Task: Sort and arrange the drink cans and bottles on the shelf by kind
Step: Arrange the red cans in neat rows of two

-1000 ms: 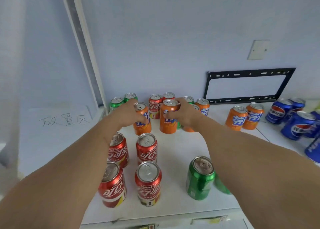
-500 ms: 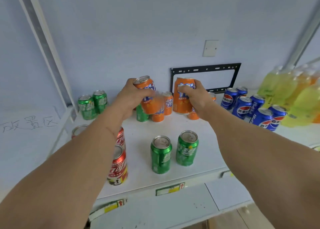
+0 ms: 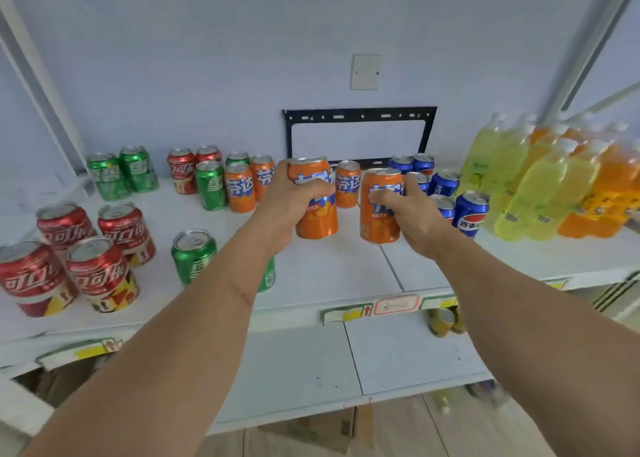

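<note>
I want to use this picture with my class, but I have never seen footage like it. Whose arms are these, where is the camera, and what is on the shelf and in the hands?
There is no machine here. A person wears a wide-angle camera on the head, so you look forward and down along their two bare arms. The left hand grips one orange can, and the right hand grips another orange can; both are lifted above the white shelf. On the shelf stand red cans at the front left, green cans at the back left, more orange cans in the middle, blue cans further right, and yellow and orange bottles at the far right. The kinds are only partly grouped.
</note>
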Available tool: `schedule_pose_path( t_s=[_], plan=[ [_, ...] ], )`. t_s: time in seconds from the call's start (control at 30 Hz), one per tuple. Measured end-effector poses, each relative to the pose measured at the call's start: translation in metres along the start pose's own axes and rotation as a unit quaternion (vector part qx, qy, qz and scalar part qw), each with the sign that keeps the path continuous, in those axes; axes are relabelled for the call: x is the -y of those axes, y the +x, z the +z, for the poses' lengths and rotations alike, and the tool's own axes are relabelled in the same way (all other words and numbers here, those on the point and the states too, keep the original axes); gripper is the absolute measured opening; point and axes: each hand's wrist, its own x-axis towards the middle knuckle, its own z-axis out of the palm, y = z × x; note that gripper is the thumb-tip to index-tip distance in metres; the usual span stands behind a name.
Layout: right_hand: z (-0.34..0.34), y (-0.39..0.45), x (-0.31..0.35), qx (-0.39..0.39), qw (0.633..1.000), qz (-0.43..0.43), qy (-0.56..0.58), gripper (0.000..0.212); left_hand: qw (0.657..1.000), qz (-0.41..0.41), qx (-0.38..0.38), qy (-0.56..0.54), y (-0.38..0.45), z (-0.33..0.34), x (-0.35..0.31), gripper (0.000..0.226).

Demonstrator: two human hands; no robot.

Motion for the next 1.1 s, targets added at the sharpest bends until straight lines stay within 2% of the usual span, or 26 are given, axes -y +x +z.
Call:
schedule_pose_path(
  t_s=[0.2,0.3,0.43,0.67,1.1],
  plan=[
    [-0.032,-0.007,-0.034,0.031,0.999,0.026,-0.006,0.065,0.997,-0.042,-0.019,0.067,-0.023,0.027,0.038,0.06],
    [-0.037,-0.006,-0.044,0.029,0.999,0.037,-0.008,0.074,0.994,-0.055,-0.006,0.092,-0.027,0.036,0.051,0.062],
    [-0.04,-0.002,-0.055,0.034,0.998,0.047,-0.028,0.076,0.991,-0.064,0.005,0.114,-0.031,0.045,0.063,0.059],
    [-0.029,-0.008,-0.074,0.066,0.995,0.059,-0.047,0.075,0.985,-0.086,-0.004,0.152,-0.035,0.038,0.083,0.069],
    [-0.022,-0.01,-0.086,0.089,0.992,0.073,-0.041,0.079,0.983,-0.061,0.003,0.174,-0.026,0.028,0.094,0.074]
  ],
)
